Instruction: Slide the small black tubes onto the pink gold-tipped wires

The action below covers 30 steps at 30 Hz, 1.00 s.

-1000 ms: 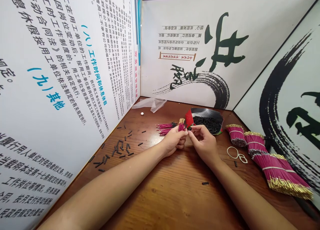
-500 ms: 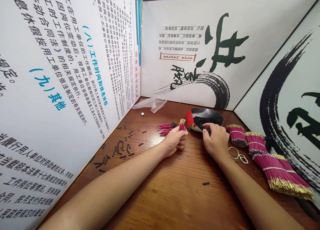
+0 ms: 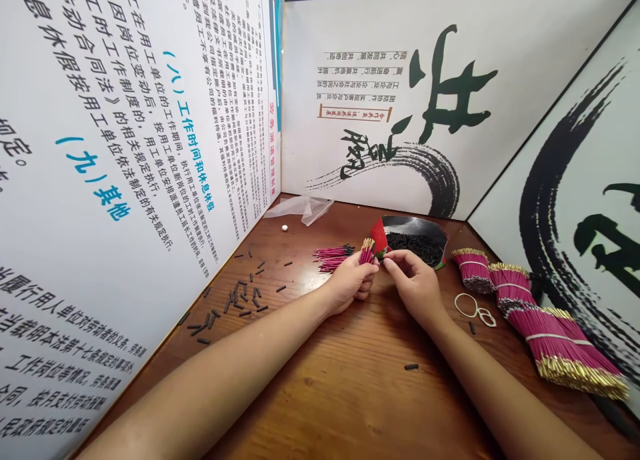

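Note:
My left hand (image 3: 351, 283) is closed around a small bunch of pink wires (image 3: 365, 251) with gold tips, held upright over the wooden table (image 3: 325, 380). My right hand (image 3: 413, 281) is right beside it, its thumb and forefinger pinched on a small black piece that I cannot name for sure, close to the wire tips. Just behind both hands lies a dark tray (image 3: 417, 237) with a red edge, filled with short black tubes. A loose pile of pink wires (image 3: 331, 255) lies on the table left of the bunch.
Several tied bundles of pink wires (image 3: 530, 307) lie along the right wall. Rubber bands (image 3: 475, 309) sit beside them. Short black tubes (image 3: 240, 297) are scattered at the left. A clear plastic bag (image 3: 300, 208) lies in the far corner. Printed panels enclose the table on three sides.
My right hand went to the tray of black tubes half a second ago and has come back to the wire bunch. My left hand has stayed in place.

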{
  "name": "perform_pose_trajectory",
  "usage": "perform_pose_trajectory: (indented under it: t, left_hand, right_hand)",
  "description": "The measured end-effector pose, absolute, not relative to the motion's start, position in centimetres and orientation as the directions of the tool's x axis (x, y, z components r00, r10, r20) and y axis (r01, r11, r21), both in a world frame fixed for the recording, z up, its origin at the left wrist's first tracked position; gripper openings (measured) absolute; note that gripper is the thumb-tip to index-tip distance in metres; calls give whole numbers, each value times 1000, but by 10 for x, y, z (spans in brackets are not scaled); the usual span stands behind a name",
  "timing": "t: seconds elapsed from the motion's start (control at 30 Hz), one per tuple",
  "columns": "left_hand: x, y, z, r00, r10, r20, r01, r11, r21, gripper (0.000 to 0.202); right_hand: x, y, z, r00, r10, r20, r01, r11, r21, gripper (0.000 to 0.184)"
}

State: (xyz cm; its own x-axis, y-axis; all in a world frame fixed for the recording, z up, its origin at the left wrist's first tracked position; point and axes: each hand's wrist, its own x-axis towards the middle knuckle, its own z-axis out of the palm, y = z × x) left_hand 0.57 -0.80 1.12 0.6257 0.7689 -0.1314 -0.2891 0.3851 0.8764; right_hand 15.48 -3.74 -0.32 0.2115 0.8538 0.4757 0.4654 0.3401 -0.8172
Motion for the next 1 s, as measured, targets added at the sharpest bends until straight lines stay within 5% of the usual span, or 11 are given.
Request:
perform_pose_trajectory:
  t: [0.23,0.4,0.6,0.8,1.0]
  left_hand:
    - [6,-7,11,630,762,-148,-293,410,864,19]
    - [7,-5,9,631,758,-167,-302,437,847,17]
    - [6,-6,10,642,748,-168,-286,438,852,13]
    - [6,-8,14,647,745,-164,-276,428,860,11]
    - [6,-6,10,662,734,-152,-284,433,856,12]
  right_hand:
    - [165,-28,-3,508,799,322,128,300,-945,26]
    - [171,-28,-3,509,766,394,302,269,-914,22]
    - [191,-28,-10,369,731,574,863,-40,-504,33]
    - [188,-28,-14,341,862,375,940,-306,-152,48]
    - [186,-29,-15,270,885,379,963,-246,-112,47]
